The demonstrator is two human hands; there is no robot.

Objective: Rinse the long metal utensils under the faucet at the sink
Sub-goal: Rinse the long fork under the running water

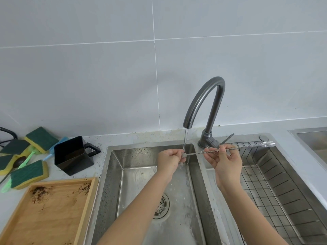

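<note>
Long twisted-shaft metal bar utensil [230,149], forked at its right end, lies near-horizontal across the divider of the stainless double sink [113,174], long axis left-right. Left hand [169,160] has fingers pinched shut on its left tip, directly under the thin water stream [184,138] from the dark grey gooseneck faucet [203,99]. Right hand [224,163] grips mid-shaft with thumb and fingertips, remaining fingers loosely curled. Fork end sticks out right, over the wire rack basin, well clear of the stream. My read: rinsing the rest means sliding the shaft leftward through the water; the left hand is nearer the stream.
</note>
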